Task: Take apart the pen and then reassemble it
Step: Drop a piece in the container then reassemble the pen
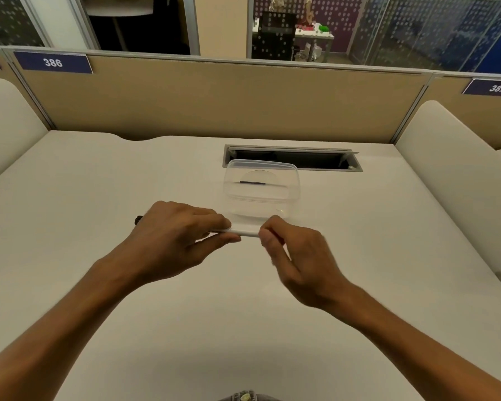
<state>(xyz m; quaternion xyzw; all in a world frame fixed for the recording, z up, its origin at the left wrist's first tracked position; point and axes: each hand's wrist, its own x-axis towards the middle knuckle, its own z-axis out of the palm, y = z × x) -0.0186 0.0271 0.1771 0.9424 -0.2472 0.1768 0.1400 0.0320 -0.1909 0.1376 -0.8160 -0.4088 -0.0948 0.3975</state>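
Note:
A white pen [245, 233] lies level between both hands above the middle of the desk. My left hand [180, 235] wraps its left part, and the pen's dark end [138, 219] pokes out past that hand on the left. My right hand [292, 256] pinches the pen's right end with thumb and fingers, so that end is hidden. Just behind the hands stands a clear plastic container [289, 172], and inside it lies a thin dark rod [252, 182], apparently the pen's refill.
The white desk [99, 183] is bounded by a tan partition [214, 102] at the back and white side dividers. An open cable slot [315, 159] sits in the desk behind the container. Labels 386 and 387 hang on the partition.

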